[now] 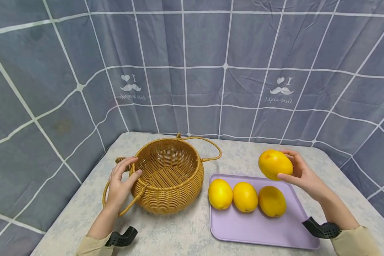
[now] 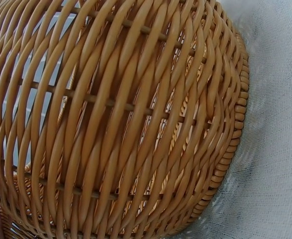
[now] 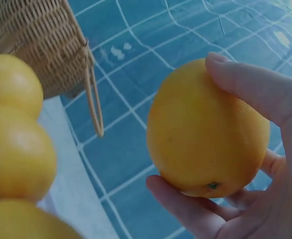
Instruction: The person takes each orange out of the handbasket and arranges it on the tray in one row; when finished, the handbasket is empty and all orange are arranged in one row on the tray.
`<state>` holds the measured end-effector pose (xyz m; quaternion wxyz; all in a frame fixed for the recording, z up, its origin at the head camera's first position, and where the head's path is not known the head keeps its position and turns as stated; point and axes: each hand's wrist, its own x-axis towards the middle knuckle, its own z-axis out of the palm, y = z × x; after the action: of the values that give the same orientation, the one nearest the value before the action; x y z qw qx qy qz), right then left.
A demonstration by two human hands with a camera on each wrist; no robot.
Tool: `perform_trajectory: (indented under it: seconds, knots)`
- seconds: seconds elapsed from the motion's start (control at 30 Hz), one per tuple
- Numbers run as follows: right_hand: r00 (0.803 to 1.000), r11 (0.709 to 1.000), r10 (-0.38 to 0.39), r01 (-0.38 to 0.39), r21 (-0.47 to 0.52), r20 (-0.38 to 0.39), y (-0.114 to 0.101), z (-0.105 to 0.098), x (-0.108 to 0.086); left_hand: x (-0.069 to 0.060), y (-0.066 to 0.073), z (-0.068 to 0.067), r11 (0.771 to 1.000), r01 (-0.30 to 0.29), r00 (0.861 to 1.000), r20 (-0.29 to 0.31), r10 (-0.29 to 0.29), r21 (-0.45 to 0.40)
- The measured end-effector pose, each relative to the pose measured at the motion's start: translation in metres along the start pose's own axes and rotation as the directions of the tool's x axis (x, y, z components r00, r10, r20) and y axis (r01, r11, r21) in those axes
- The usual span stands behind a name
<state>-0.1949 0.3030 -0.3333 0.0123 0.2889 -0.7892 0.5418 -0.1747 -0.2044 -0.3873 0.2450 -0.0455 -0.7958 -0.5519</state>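
Note:
In the head view my right hand (image 1: 302, 174) holds a yellow orange (image 1: 275, 164) above the far right part of a lilac tray (image 1: 249, 229). Thumb and fingers wrap the same orange (image 3: 205, 132) in the right wrist view, its stem end facing down. On the tray lie three more oranges in a row: a left one (image 1: 220, 194), a middle one (image 1: 245, 197) and a right one (image 1: 272, 201). My left hand (image 1: 120, 185) grips the left rim of a round wicker basket (image 1: 169, 199). Nothing lies in the basket's visible inside. Its woven wall (image 2: 116, 119) fills the left wrist view.
One looped handle (image 1: 216, 149) sticks out from the basket's right side, and another handle (image 1: 105, 193) hangs at its left. The pale patterned table (image 1: 179, 234) ends at a grey-blue curtain (image 1: 204, 89) with white grid lines.

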Motion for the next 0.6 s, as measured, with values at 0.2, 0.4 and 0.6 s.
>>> perform_trajectory:
  seconds: [0.2, 0.4, 0.6]
  knots:
    - [0.995, 0.993, 0.068, -0.075, -0.094, -0.067, 0.009, -0.009, -0.021, 0.0, 0.0, 0.0, 1.0, 0.003, 1.0, 0.002, -0.003, 0.007]
    - [0.989, 0.985, 0.119, -0.128, -0.116, -0.087, 0.018, -0.014, -0.039, 0.0, -0.002, 0.001, 1.0, 0.007, 1.0, -0.002, -0.007, 0.004]
    - [0.968, 0.964, 0.192, -0.217, -0.152, -0.159, 0.027, -0.013, -0.054, 0.0, -0.001, 0.001, 1.0, 0.02, 1.0, 0.0, -0.02, 0.002]
